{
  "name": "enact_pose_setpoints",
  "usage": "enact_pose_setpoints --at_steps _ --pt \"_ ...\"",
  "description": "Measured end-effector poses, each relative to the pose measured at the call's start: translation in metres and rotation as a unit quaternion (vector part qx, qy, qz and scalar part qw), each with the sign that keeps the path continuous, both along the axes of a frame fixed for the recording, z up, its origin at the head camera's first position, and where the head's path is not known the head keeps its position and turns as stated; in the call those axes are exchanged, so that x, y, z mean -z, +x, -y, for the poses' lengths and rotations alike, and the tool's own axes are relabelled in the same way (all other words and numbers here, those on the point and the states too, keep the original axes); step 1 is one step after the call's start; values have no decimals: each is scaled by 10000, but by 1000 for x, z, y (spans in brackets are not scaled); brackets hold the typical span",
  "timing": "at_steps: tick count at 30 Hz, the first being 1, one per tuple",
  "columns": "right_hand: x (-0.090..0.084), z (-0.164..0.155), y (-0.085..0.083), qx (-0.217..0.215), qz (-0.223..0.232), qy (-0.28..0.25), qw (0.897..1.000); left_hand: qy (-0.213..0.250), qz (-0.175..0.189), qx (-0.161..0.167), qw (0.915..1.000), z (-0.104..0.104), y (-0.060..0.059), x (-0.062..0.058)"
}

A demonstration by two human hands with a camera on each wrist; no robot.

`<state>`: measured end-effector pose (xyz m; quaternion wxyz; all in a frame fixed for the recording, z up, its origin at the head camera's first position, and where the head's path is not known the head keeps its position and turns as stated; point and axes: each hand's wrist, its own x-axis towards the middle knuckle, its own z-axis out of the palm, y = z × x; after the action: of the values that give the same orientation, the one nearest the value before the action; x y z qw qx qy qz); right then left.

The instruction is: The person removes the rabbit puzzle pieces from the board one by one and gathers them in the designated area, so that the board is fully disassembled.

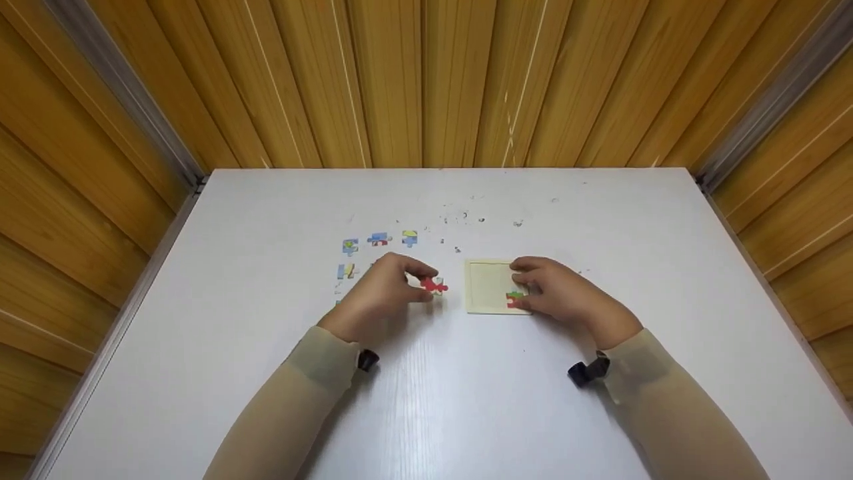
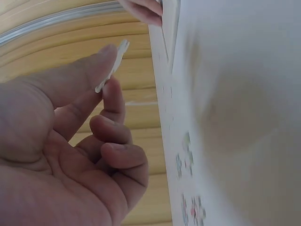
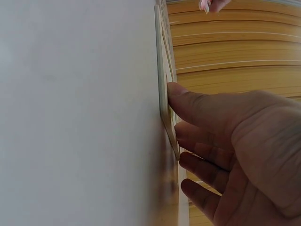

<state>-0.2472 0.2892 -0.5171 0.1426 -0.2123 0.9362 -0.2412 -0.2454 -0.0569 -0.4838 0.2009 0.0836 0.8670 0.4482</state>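
Observation:
A pale wooden puzzle tray (image 1: 483, 287) lies in the middle of the white table (image 1: 266, 220). My right hand (image 1: 556, 293) rests on its right side, fingers on a red and green piece (image 1: 514, 299) set in the tray's lower right corner; the thumb (image 3: 188, 101) presses the tray edge (image 3: 162, 89). My left hand (image 1: 386, 290) pinches a red puzzle piece (image 1: 434, 285) between thumb and forefinger, just above the table, left of the tray. In the left wrist view the piece (image 2: 113, 66) shows edge-on.
Several loose blue puzzle pieces (image 1: 378, 239) lie on the table beyond and left of my left hand, also seen in the left wrist view as loose pieces (image 2: 184, 155). Small dark specks (image 1: 466, 217) dot the table farther back. Wooden panel walls (image 1: 426, 80) enclose the table.

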Motion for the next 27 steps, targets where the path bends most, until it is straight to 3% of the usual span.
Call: enact_pose_setpoints --at_steps 4,12,24,27 --pt "0 0 0 2 26 -50 10000 30 231 -266 9994 26 3 2" --pt "-3 0 2 33 37 -57 10000 -435 214 -413 9980 63 6 5" --pt "-3 2 4 99 99 -45 9999 -811 351 -489 9949 76 5 16" --pt "-4 1 3 105 131 -45 9998 -921 244 -485 9943 76 5 20"
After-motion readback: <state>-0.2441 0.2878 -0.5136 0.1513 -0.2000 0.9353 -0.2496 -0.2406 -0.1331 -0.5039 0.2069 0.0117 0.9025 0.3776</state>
